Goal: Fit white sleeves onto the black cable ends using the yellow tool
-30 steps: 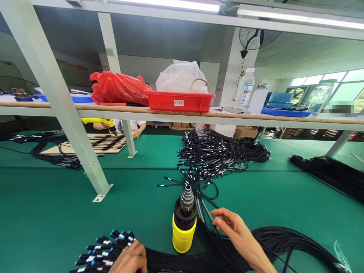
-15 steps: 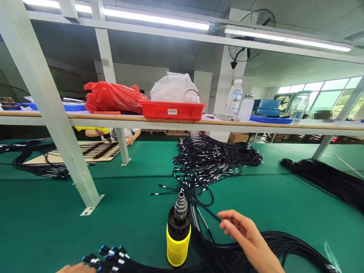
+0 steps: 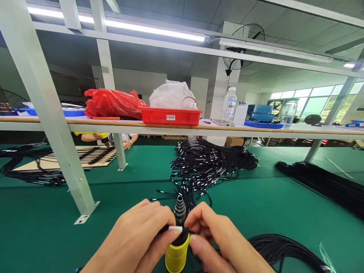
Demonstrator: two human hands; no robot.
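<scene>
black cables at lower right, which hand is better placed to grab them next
Probably the right hand: it is nearer the black cables than the left hand, though both pinch a white-banded cable.

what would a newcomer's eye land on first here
Probably the left hand and right hand, low in the centre, pinching a white-labelled black cable before an upright yellow tool. Next, perhaps the bright red tray and red bag side by side on the shelf beyond.
</scene>
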